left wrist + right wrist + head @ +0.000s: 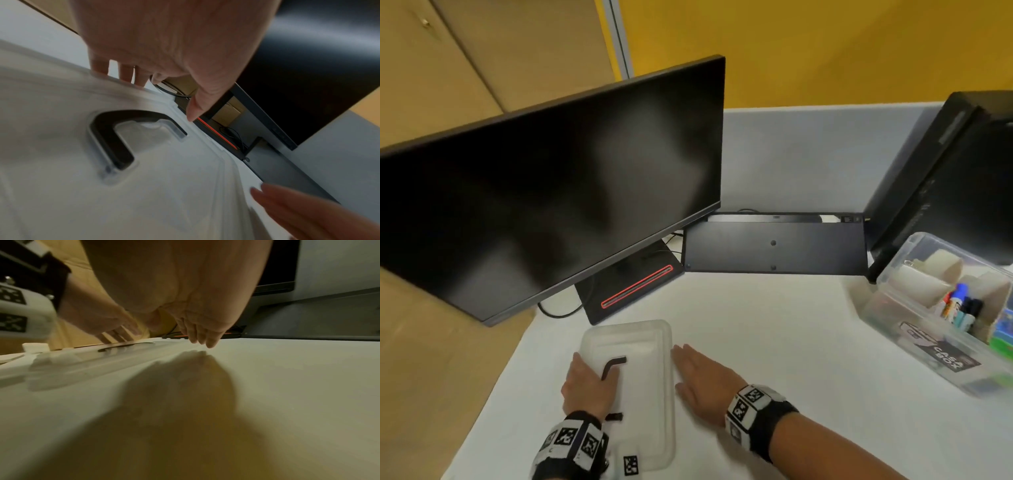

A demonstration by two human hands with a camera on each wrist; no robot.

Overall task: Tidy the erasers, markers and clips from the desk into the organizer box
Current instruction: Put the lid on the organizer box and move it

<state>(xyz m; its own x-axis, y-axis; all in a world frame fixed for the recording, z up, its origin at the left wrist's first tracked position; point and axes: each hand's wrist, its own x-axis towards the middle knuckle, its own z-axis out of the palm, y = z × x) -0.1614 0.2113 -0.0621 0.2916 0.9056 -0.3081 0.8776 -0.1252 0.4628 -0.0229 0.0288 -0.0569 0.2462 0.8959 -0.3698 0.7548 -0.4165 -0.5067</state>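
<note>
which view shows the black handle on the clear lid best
The left wrist view: the black handle fills the middle as a full U, recessed in the lid. The head view shows it small, partly under the left hand. The right wrist view shows only a thin dark sliver.

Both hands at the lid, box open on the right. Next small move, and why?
Probably grip and lift the lid: it lies flat on the desk, left hand and right hand flank its long edges, and the box already holds markers, uncovered.
</note>
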